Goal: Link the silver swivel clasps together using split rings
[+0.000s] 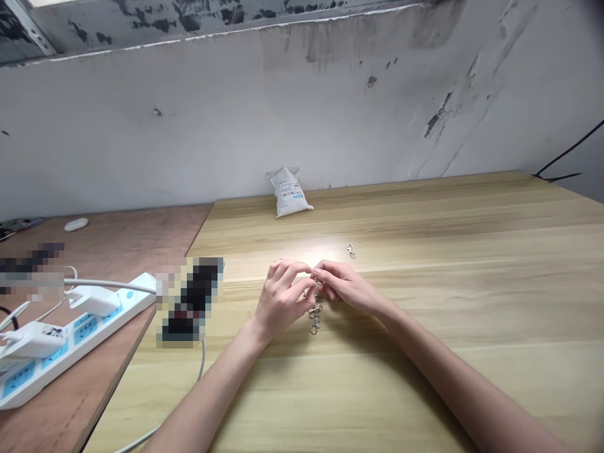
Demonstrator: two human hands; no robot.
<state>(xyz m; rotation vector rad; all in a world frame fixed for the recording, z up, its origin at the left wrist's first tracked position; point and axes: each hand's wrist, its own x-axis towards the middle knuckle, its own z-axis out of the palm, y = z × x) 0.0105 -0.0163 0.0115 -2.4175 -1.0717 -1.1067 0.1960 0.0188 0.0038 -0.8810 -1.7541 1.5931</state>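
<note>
My left hand [279,301] and right hand [348,288] meet fingertip to fingertip just above the table [425,352], both pinched on a short string of metal clasps [314,309] that dangles between them — its lower end hangs down toward the wood. I judge the clasps light, hard and rigid link by link, but loose at the joints and a bit slippery; the small spring gates want a fingertip pinch on the body, not the ring. A spare clasp [351,251] lies just beyond my right hand. Farther off sits a small white bag [289,192] by the wall — well to my left, a power strip [70,333].
</note>
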